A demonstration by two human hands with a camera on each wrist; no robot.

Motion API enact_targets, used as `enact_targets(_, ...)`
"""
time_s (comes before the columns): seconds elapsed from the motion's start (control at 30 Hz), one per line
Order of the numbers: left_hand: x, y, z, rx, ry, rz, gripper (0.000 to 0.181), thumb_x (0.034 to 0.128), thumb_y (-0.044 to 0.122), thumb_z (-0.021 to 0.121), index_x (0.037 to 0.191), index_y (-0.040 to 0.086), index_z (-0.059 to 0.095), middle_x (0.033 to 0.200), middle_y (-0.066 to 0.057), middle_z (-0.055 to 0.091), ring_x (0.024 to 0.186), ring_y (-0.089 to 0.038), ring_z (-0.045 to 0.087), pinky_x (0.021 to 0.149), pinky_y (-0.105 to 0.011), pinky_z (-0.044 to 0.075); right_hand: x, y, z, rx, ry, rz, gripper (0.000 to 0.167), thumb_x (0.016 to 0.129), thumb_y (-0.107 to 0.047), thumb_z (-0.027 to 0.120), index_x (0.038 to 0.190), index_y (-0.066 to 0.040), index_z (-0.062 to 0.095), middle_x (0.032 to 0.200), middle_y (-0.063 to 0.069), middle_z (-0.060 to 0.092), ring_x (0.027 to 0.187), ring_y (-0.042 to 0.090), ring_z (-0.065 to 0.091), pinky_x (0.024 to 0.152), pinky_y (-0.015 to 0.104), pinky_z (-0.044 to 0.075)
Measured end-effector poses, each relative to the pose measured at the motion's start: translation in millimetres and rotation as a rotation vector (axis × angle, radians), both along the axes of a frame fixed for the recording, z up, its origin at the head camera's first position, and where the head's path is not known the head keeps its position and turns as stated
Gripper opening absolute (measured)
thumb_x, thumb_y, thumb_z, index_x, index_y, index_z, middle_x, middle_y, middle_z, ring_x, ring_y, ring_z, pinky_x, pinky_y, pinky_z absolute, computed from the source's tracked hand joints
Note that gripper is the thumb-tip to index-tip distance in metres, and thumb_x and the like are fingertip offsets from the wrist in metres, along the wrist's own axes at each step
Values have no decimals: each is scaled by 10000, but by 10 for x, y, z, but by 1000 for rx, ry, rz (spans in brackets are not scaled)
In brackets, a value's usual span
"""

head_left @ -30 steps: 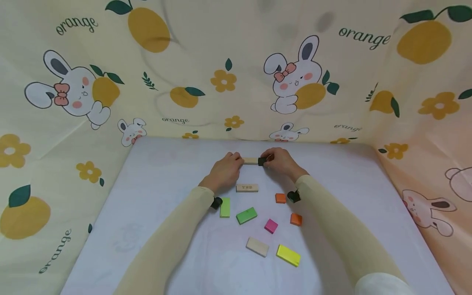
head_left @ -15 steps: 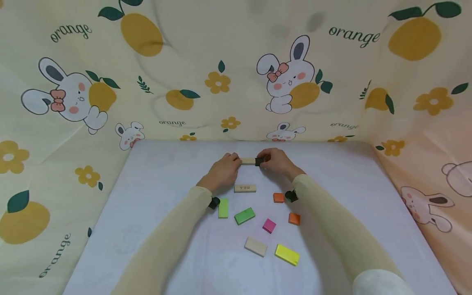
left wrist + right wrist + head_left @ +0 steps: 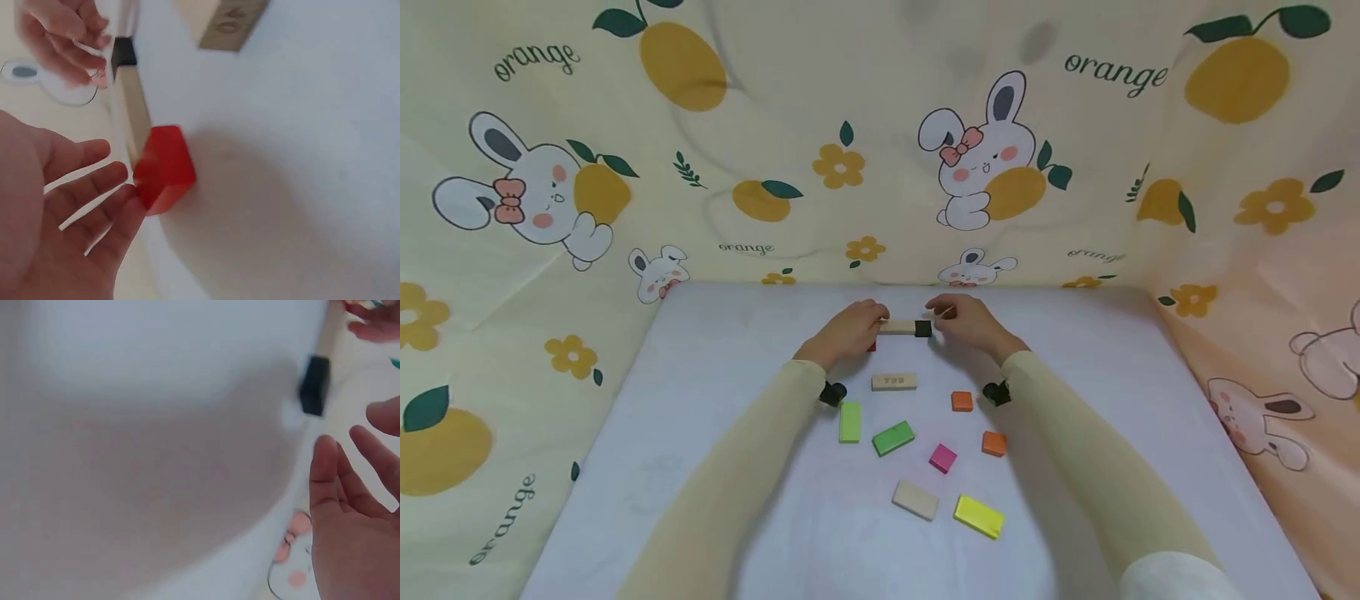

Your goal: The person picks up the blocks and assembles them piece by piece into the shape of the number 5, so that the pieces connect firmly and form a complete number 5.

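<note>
At the back of the table a light wooden block (image 3: 897,328) lies sideways, with a black block (image 3: 922,329) at its right end. A red block (image 3: 165,169) stands at its left end, mostly behind my left hand (image 3: 850,332) in the head view. The left fingers are spread beside the red block, their tips at its edge; whether they touch it I cannot tell. My right hand (image 3: 973,323) is just right of the black block, apart from it. Its fingers (image 3: 325,465) are relaxed and hold nothing.
Nearer me lie a lettered wooden block (image 3: 893,382), a light green block (image 3: 850,422), a green block (image 3: 893,438), a pink block (image 3: 943,457), orange blocks (image 3: 962,402), a plain wooden block (image 3: 915,501) and a yellow block (image 3: 979,517). A printed cloth (image 3: 880,125) rises behind the table.
My right hand has let go of the black block and drawn slightly back to the right. My left hand has shifted off the wooden block's left end, and part of the red block now shows.
</note>
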State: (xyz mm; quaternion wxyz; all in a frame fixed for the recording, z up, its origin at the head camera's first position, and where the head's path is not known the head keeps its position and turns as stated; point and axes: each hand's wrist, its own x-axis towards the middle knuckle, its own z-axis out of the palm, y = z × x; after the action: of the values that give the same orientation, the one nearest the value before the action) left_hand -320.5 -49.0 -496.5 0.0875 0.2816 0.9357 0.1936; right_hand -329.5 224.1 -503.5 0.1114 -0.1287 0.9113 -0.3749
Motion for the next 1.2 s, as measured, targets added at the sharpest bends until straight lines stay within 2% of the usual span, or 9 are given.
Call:
enact_targets(0.1,-21,-102,35,139,-35,115,364,1154,224,497,1442,67,654,1407,-119,609,1267,-295,580,1159,-448,449,4,84,82,-23,41,-18,404,1039,-90,626,1436,-30,668,1366,196,674,1237,373,638,1049,542,504)
enact_targets(0.23,20,-317,122,397,-48,265,408,1134,348,581,1442,92,656,1399,-109,603,1246,-293,576,1103,-461,495,31,222,174,-22,57,-24,390,1034,-82,617,1413,-15,680,1421,203,647,1244,369,616,1033,539,500)
enact_targets(0.33,176,-546,143,501,-85,255,426,1091,332,677,1431,76,655,1372,-123,633,1241,-319,589,1065,-456,512,56,305,223,-23,61,-9,374,1028,-64,605,1385,-4,700,1490,171,617,1229,355,609,1013,519,499)
enact_targets(0.5,732,-837,12,382,-235,108,602,954,303,863,1469,90,637,1423,-86,630,1219,-329,603,1034,-473,516,101,293,222,-25,107,50,385,994,-37,606,1357,9,726,1450,156,654,1163,339,631,1004,508,517)
enact_targets(0.6,1061,-876,-123,268,-241,29,741,876,344,933,1505,116,616,1456,-24,598,1160,-240,593,1016,-447,517,121,152,184,31,131,109,426,989,-74,620,1401,-29,720,1407,156,657,1184,341,627,1022,517,521)
enact_targets(0.7,1272,-830,-210,188,-214,-9,800,852,349,947,1533,124,592,1492,-18,559,1253,-214,563,1098,-437,484,131,-76,138,132,142,204,475,985,-127,632,1453,-83,703,1399,152,630,1223,346,597,1059,525,499)
enact_targets(0.8,1346,-765,-243,136,-211,-13,794,866,354,930,1543,131,580,1513,-20,538,1366,-215,519,1175,-441,436,128,-307,121,230,165,298,506,981,-178,634,1481,-128,689,1395,157,611,1238,345,567,1083,521,478)
enact_targets(0.9,1326,-723,-268,104,-216,-11,773,876,373,923,1532,137,590,1501,-13,548,1371,-206,517,1182,-437,433,101,-486,122,291,202,351,516,984,-218,635,1494,-164,682,1396,150,608,1235,319,551,1078,495,486)
enact_targets(1.2,1297,-709,-227,98,-223,-26,688,874,310,930,1462,120,628,1444,-27,575,1323,-224,541,1164,-453,451,61,-704,99,349,176,370,530,970,-182,652,1497,-212,685,1395,138,604,1243,308,539,1078,469,490)
